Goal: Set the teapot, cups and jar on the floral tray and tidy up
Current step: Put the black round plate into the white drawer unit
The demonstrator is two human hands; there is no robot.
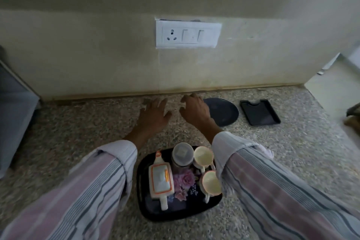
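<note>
The dark floral tray [145, 203] lies on the granite counter close to me. On it stand a white teapot with orange trim [160, 180], a lidded jar [182, 155] and two pale cups [203, 156] [211, 183]. My left hand [154, 115] is stretched out beyond the tray over the counter, fingers spread and holding nothing. My right hand [195, 110] reaches beside it, fingers loosely bent, with nothing in it, its edge overlapping the dark round plate.
A dark round plate [224, 112] and a small black rectangular tray [260, 112] lie on the granite counter [78, 122] at the back right. A wall with a socket panel [188, 34] rises behind. A grey appliance [13, 107] stands at the left edge.
</note>
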